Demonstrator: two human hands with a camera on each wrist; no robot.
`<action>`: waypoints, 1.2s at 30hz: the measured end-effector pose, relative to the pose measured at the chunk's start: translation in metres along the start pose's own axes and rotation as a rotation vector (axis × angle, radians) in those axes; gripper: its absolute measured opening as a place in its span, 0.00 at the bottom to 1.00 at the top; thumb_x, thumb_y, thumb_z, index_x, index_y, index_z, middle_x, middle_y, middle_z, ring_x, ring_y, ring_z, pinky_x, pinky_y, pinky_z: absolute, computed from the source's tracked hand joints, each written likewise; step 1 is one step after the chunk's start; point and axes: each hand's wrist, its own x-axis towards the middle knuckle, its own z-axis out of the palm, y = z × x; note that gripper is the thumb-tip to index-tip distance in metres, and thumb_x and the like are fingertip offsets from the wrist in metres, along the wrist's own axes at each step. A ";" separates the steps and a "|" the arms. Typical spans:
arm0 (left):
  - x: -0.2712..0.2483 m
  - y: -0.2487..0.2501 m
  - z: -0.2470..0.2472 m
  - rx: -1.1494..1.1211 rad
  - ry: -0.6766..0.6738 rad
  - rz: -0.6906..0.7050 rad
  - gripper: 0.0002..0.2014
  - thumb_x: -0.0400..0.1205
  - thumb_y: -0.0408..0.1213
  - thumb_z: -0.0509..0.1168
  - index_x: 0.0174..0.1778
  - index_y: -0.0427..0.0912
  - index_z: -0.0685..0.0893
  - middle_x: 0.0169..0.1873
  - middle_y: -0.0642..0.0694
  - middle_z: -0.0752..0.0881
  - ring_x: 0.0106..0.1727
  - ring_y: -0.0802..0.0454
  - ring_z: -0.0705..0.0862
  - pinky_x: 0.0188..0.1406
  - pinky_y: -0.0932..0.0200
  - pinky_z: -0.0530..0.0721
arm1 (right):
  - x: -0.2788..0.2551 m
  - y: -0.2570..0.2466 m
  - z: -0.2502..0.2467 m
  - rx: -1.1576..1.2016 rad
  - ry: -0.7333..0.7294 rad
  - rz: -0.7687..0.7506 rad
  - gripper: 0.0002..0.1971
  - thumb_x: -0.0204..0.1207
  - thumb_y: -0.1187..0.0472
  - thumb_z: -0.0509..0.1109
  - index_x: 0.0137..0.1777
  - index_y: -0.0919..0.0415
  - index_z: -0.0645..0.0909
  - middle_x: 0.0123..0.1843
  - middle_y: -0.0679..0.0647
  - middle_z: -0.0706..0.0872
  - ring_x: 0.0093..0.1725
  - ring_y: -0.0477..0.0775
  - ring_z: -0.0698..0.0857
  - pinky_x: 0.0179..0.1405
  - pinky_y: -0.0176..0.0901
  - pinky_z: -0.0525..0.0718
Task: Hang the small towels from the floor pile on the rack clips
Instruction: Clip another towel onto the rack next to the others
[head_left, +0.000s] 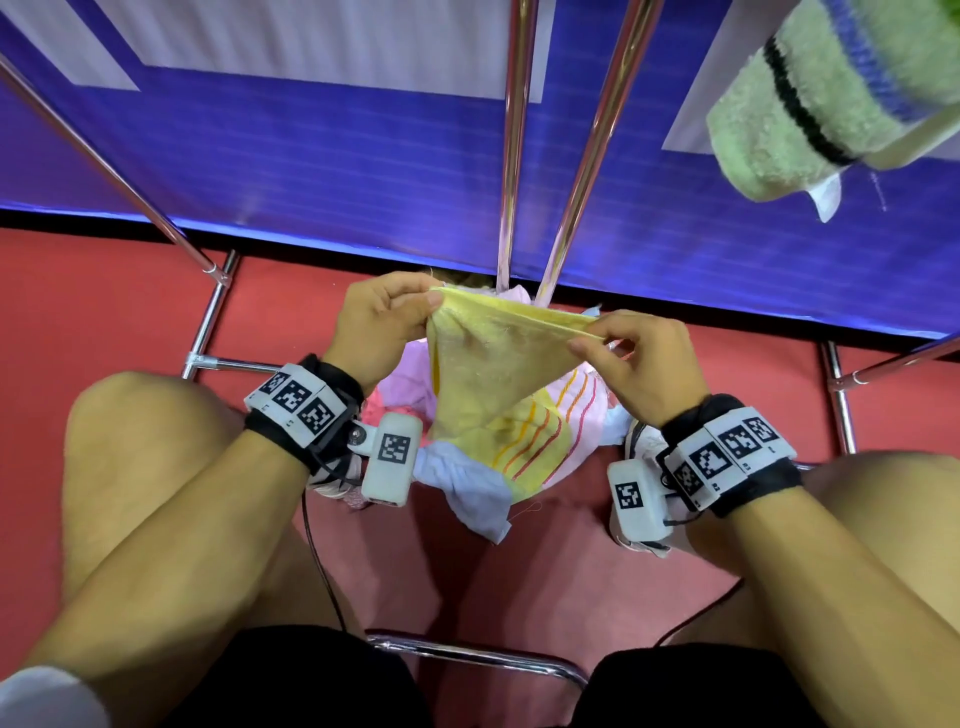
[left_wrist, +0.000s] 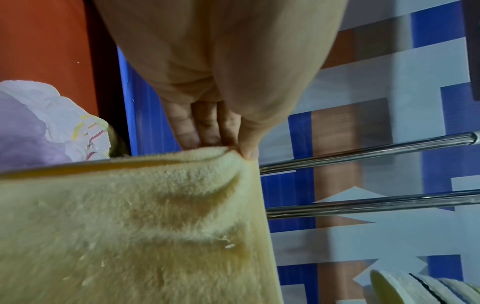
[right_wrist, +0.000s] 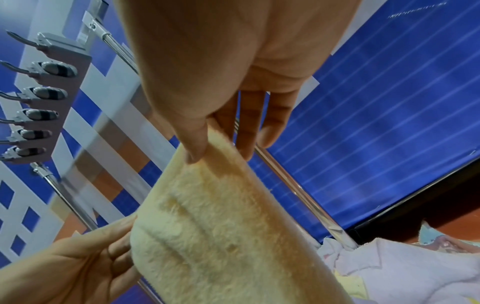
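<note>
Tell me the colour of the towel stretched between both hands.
Pale yellow towel, plain and fluffy, pinched by the left hand and right hand; clearest in the head view.

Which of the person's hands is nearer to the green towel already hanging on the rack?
Right. The right hand pinches the yellow towel below and left of the green towel. The left hand grips the yellow towel's other end, farther left.

No words or numbers can be read here. The wrist bands (head_left: 303, 405) carry black and white square codes, not letters. A tiny white line on the blue wall (head_left: 878, 192) is too blurry.
</note>
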 end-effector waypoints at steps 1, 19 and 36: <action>0.000 -0.001 0.000 0.002 0.014 0.002 0.06 0.82 0.24 0.66 0.46 0.36 0.87 0.33 0.45 0.89 0.34 0.51 0.86 0.44 0.53 0.89 | 0.000 -0.003 0.000 0.036 0.028 -0.011 0.07 0.77 0.55 0.76 0.42 0.58 0.90 0.40 0.45 0.90 0.38 0.49 0.86 0.39 0.42 0.84; -0.001 -0.006 0.019 0.056 0.113 -0.049 0.06 0.84 0.27 0.65 0.45 0.38 0.86 0.43 0.34 0.87 0.41 0.43 0.85 0.44 0.55 0.88 | 0.007 -0.003 -0.001 0.109 0.086 0.110 0.06 0.79 0.60 0.73 0.43 0.56 0.80 0.33 0.42 0.79 0.34 0.39 0.77 0.35 0.26 0.72; -0.016 -0.015 0.044 0.121 0.066 -0.134 0.04 0.80 0.27 0.72 0.40 0.38 0.85 0.37 0.26 0.87 0.38 0.43 0.82 0.46 0.42 0.87 | -0.003 -0.020 0.017 0.101 -0.230 0.103 0.16 0.70 0.61 0.55 0.49 0.54 0.83 0.34 0.47 0.85 0.39 0.58 0.89 0.44 0.61 0.87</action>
